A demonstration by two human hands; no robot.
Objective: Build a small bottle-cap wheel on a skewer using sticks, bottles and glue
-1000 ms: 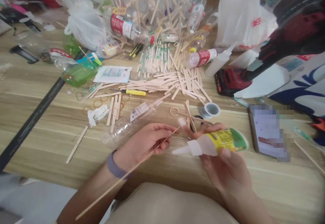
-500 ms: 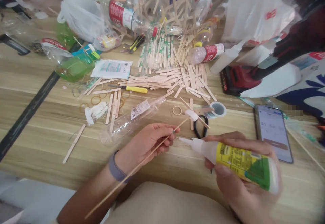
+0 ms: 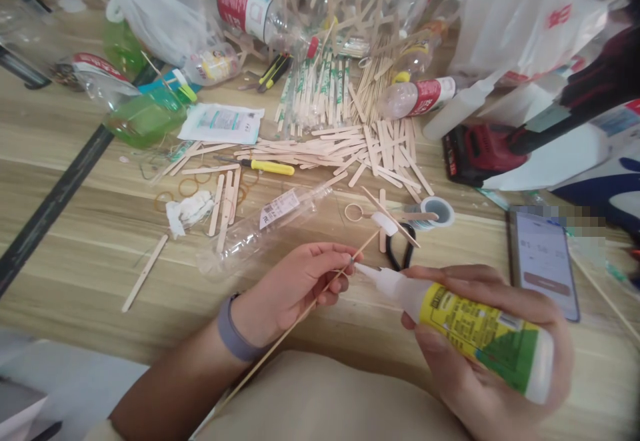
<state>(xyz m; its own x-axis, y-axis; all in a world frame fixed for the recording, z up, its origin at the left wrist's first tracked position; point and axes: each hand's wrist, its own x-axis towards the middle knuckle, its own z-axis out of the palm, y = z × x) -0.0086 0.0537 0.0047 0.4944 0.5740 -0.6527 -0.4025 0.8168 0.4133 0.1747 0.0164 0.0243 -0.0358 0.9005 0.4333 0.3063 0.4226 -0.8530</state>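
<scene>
My left hand [image 3: 305, 277] pinches a long thin bamboo skewer [image 3: 273, 349] near its upper end, with a small dark spot at the fingertips. The skewer slants down toward my body. My right hand [image 3: 480, 354] is wrapped around a white glue bottle [image 3: 480, 334] with a yellow and green label. Its narrow nozzle points left, its tip at the skewer beside my left fingertips; whether they touch I cannot tell. Just beyond lie a white piece [image 3: 384, 223] across a wooden stick, and black-handled scissors [image 3: 400, 254] partly hidden by the bottle and hand.
A clear plastic bottle [image 3: 250, 234] lies left of centre, near a yellow-handled screwdriver [image 3: 270, 167]. Wooden craft sticks [image 3: 305, 154] are heaped behind. A phone [image 3: 543, 267] and a red-black power tool [image 3: 485, 147] are on the right. Bottles and white bags crowd the back.
The glue bottle's nozzle has come up to the skewer by my left fingertips, closing the small gap. The skewer's lower end has swung right, and the whole view has shifted slightly.
</scene>
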